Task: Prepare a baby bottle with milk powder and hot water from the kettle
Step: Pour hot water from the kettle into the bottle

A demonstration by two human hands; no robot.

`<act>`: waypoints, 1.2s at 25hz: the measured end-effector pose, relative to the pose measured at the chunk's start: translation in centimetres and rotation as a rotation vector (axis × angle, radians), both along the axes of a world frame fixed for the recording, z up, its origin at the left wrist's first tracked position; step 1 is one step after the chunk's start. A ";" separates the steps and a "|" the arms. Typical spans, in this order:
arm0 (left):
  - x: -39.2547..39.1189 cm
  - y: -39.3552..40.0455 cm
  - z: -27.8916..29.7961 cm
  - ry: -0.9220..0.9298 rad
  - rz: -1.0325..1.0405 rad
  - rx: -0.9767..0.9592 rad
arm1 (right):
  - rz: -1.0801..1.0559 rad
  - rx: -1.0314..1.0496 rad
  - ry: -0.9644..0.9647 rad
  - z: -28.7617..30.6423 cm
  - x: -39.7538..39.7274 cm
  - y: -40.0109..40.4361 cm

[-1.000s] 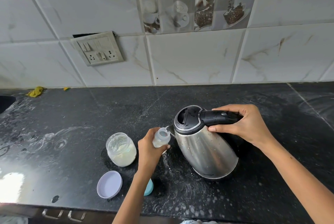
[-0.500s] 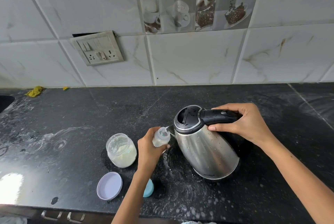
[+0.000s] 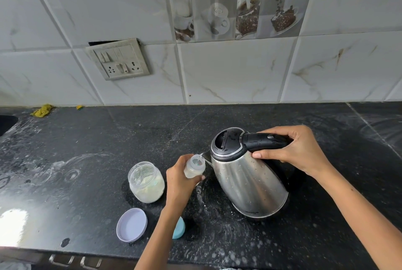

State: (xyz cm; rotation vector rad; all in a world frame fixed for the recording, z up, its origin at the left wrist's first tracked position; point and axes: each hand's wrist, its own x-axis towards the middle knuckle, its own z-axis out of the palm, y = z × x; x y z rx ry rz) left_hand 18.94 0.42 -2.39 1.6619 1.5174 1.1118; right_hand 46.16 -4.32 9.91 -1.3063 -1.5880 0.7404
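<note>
The right hand (image 3: 298, 150) is wrapped around the black handle of the steel kettle (image 3: 248, 174), which leans to the left with its spout at the open mouth of the bottle (image 3: 194, 166). The left hand (image 3: 180, 179) is closed around the bottle, holding it just off the black counter (image 3: 108, 139) and tipped a little toward the spout. The spout tip touches or nearly touches the bottle's rim; a stream of water cannot be made out. The lower part of the bottle looks pale and cloudy.

Left of the bottle stands the open powder jar (image 3: 146, 181), about half full of pale powder. Its lilac lid (image 3: 131, 224) lies nearer the counter's front edge, and a teal cap (image 3: 178, 228) shows partly behind the left forearm. A switch plate (image 3: 118, 59) sits on the tiled wall.

Compared with half a second and a second ago, very little differs: both hands keep the same holds, the kettle stays at about the same lean with perhaps a slightly steeper tip, and the jar, lid and cap have not moved.
</note>
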 end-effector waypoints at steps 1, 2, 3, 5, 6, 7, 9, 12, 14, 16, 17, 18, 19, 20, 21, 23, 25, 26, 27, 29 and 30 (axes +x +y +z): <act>0.0 0.0 0.0 0.006 0.001 0.003 | 0.001 -0.008 0.009 0.0 0.0 0.0; 0.0 0.0 0.1 0.010 0.001 0.006 | 0.001 -0.016 0.018 0.0 0.0 0.1; 0.0 0.1 0.1 0.013 0.002 0.010 | 0.003 -0.024 0.026 0.0 0.0 0.2; 0.0 0.1 0.2 0.018 0.006 0.019 | 0.009 -0.033 0.030 0.1 0.0 0.3; 0.0 0.1 0.3 0.022 0.010 0.022 | 0.010 -0.035 0.026 0.1 0.0 0.3; 0.0 0.1 0.3 0.023 0.014 0.024 | 0.009 -0.038 0.020 0.2 -0.1 0.3; 0.0 0.1 0.4 0.024 0.021 0.026 | 0.006 -0.043 0.007 0.3 -0.2 0.3; -0.1 0.0 0.4 0.024 0.023 0.028 | -0.001 -0.044 -0.017 0.6 -0.4 0.3; -0.1 0.0 0.4 0.023 0.021 0.032 | -0.003 -0.044 -0.026 0.7 -0.5 0.3; -0.2 0.0 0.5 0.026 0.024 0.039 | -0.006 -0.046 -0.028 0.9 -0.5 0.3; -0.2 0.0 0.5 0.030 0.026 0.044 | -0.006 -0.047 -0.031 0.9 -0.5 0.3; -0.2 0.0 0.5 0.033 0.027 0.046 | -0.005 -0.048 -0.035 0.9 -0.5 0.3; -0.2 0.1 0.5 0.034 0.028 0.048 | -0.004 -0.049 -0.037 1.0 -0.6 0.4; -0.2 0.1 0.4 0.034 0.028 0.045 | -0.003 -0.050 -0.040 1.0 -0.6 0.4; -0.2 0.1 0.4 0.033 0.027 0.041 | -0.003 -0.052 -0.042 1.0 -0.7 0.5; -0.2 0.2 0.4 0.039 0.026 0.041 | 0.001 -0.052 -0.050 1.1 -0.7 0.5; -0.2 0.2 0.4 0.057 0.025 0.046 | 0.005 -0.053 -0.062 1.2 -0.7 0.5; -0.2 0.2 0.4 0.063 0.027 0.049 | 0.008 -0.053 -0.068 1.2 -0.7 0.5; -0.3 0.3 0.4 0.069 0.028 0.052 | 0.008 -0.053 -0.075 1.3 -0.7 0.6; -0.4 0.4 0.3 0.076 0.032 0.054 | 0.005 -0.055 -0.082 1.4 -0.8 0.7; -0.4 0.4 0.3 0.079 0.034 0.054 | 0.004 -0.055 -0.087 1.5 -0.9 0.7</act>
